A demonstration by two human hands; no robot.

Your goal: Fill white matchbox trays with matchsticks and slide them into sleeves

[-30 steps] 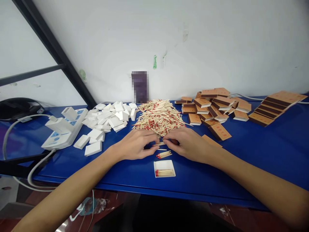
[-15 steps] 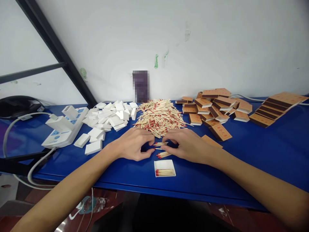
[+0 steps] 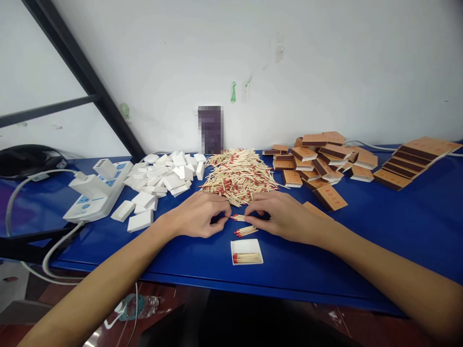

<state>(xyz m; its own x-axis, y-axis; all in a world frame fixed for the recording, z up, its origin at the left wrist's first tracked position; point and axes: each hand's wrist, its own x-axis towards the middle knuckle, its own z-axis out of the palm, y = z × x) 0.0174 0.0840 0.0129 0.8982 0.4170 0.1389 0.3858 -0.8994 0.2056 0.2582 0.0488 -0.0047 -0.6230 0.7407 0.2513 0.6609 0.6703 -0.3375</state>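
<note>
Between my two hands lies a small bundle of red-headed matches (image 3: 238,218). My right hand (image 3: 285,219) pinches their plain ends between thumb and fingers. My left hand (image 3: 198,215) is closed too, thumb and index fingertips together at the red heads. Just below sits another small group of matches (image 3: 246,231) on the blue table. Nearest me is an open white matchbox tray (image 3: 246,245), with a row of matches (image 3: 248,258) along its near side. A large heap of loose matches (image 3: 240,176) rises behind my hands.
White matchbox trays (image 3: 162,173) are piled at the left, beside a power strip (image 3: 97,193) with plugs and cables. Orange-brown matchbox sleeves (image 3: 318,159) are heaped at the right. A black metal frame (image 3: 83,72) stands at the left; the table's front edge (image 3: 253,289) is near me.
The single match between my fingertips has come up against the small bundle. Both hands have shifted slightly, and my left thumb and index finger have closed together.
</note>
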